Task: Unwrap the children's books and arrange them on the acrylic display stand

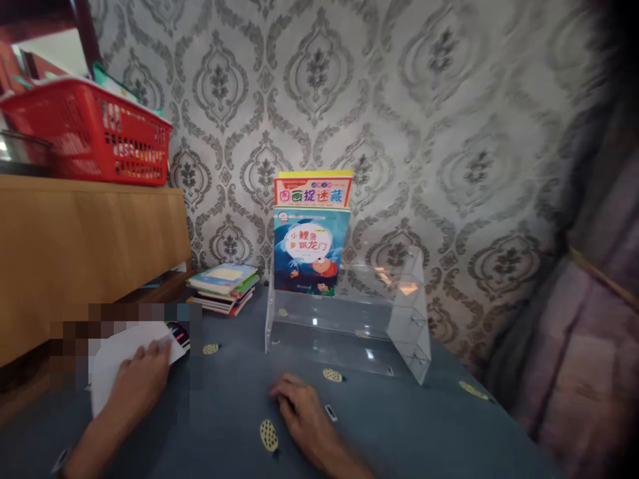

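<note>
My left hand is closed on a white-sided book at the left of the table. Part of it is blurred out by pixelation, and a dark, printed corner shows past my fingers. My right hand hovers or rests over the table's middle, fingers loosely bent and nothing in them. Beyond it stands a clear acrylic book rack with stepped tiers. A blue picture book with a red fish leans at the rack's left, in front of a pink-titled book and a yellow edge.
A stack of books lies at the back left of the blue-grey tablecloth, which has pineapple prints. A wooden cabinet bearing a red plastic basket borders the left. Patterned wallpaper is behind, a curtain at right.
</note>
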Demonstrator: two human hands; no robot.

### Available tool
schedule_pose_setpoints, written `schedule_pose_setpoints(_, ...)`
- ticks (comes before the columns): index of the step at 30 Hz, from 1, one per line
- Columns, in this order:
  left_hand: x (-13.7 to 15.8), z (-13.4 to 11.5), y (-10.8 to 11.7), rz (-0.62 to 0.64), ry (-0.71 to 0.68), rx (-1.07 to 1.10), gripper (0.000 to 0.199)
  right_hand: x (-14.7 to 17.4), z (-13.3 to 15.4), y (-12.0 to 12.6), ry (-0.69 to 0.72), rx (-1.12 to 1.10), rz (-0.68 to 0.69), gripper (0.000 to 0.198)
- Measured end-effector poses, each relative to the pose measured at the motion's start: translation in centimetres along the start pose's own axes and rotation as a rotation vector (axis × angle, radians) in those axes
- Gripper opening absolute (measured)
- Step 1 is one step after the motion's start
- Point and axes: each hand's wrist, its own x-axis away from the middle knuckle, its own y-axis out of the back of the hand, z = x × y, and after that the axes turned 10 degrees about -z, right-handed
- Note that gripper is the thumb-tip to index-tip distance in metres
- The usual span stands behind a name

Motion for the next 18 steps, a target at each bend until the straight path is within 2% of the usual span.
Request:
schedule_pose_setpoints(4, 1.3, -1.7, 2.1, -0.049, -0.08, 0.011, 0.052, -0.3, 0.5, 0.3, -0.037, -0.029, 0.073, 0.03)
schedule_pose_setpoints(9, 1.9, -3.1, 3.5, 0.025, -0.09, 0.059, 0.047, -0.6, 1.0, 0.3, -0.039, -0.069, 0.108, 0.031)
schedule_pose_setpoints(12, 1.9, -2.9, 3.8, 0.033, -0.109, 0.063, 0.04, -0.6, 1.2, 0.3, -0.032, -0.068, 0.099, 0.031)
schedule_pose_setpoints(18, 2.0, -1.7, 4.0, 0.087, -0.038, -0.068, 0.047, -0.6, 1.0, 0.3, -0.012, -0.067, 0.116, 0.032)
